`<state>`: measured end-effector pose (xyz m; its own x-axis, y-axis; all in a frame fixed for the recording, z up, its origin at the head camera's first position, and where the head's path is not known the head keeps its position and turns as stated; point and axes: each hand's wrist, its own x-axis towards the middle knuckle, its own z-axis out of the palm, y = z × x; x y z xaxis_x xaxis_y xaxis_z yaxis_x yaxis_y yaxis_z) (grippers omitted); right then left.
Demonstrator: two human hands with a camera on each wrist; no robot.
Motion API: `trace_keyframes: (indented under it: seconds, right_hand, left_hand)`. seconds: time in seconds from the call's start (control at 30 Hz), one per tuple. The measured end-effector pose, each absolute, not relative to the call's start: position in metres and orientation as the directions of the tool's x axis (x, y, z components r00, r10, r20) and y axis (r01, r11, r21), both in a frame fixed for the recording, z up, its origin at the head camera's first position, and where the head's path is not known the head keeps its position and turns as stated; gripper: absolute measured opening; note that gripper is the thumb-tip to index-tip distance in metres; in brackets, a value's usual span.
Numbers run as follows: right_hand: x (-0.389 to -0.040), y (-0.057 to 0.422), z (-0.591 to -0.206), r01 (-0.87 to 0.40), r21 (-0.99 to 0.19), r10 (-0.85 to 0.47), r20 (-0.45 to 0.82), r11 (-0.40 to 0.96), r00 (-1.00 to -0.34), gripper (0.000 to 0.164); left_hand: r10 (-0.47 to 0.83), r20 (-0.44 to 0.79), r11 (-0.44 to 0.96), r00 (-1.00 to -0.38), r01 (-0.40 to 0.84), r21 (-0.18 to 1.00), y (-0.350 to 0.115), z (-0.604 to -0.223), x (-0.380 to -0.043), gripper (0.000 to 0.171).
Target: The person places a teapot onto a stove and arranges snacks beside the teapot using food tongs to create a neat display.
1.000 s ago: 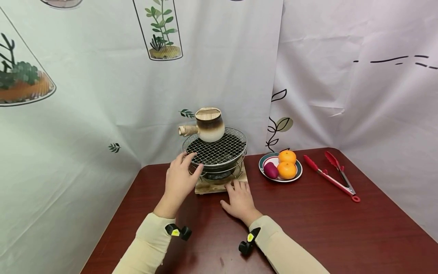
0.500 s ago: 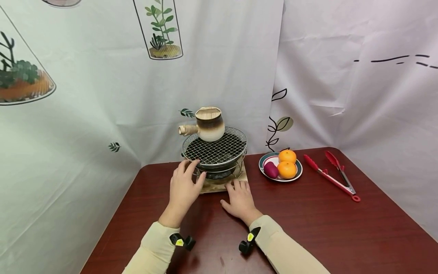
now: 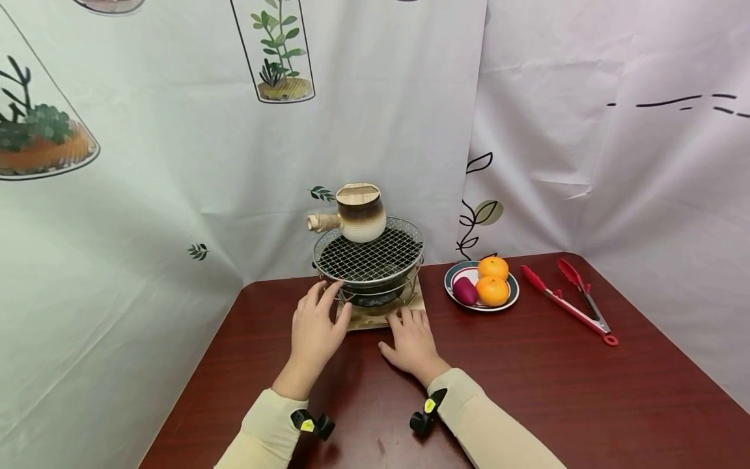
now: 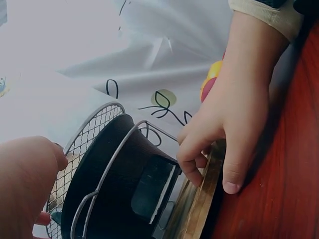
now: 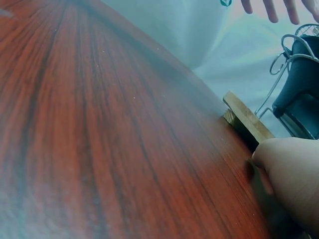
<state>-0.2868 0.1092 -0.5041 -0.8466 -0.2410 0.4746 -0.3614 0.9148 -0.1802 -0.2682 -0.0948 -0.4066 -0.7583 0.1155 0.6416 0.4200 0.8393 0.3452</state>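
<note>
A round tabletop charcoal grill [image 3: 375,257] with a wire mesh top stands on a wooden board [image 3: 368,318]. On the mesh, toward the back, sits a clay pot [image 3: 362,221] with a side handle and a wooden lid. My left hand [image 3: 316,329] hovers at the grill's front left, fingers spread and a little bent, holding nothing. My right hand [image 3: 413,344] rests its fingers on the board's front edge. In the left wrist view that hand's fingers bend down onto the board [image 4: 202,204], and its thumb points down beside the board.
Right of the grill, a plate [image 3: 450,290] bears two oranges [image 3: 493,280] and a purple oval item [image 3: 465,291]. Red-tipped tongs [image 3: 577,311] lie spread farther right on the dark red table [image 3: 527,391]. A printed cloth [image 3: 381,98] hangs behind the table.
My left hand has drawn back from the grill's rim, down and slightly right, nearer the board. The right hand stays on the board. Grill, pot, plate and tongs have not moved.
</note>
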Motion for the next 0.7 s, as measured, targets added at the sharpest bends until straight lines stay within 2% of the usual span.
trace_keyframes:
  seconds: [0.27,0.7]
  right_hand:
    - [-0.287,0.11,-0.505,-0.359,-0.179,-0.243,0.465,0.916,-0.851,0.055]
    - [-0.287,0.109,-0.504,-0.365,-0.175,-0.241,0.489,0.914,-0.838,0.054]
  left_hand:
    - [0.13,0.63,0.847,-0.766,0.416,0.331,-0.095,-0.413,-0.261,0.045]
    - [0.179,0.671,0.841,-0.719,0.467,0.275,-0.09,-0.432,-0.252,0.038]
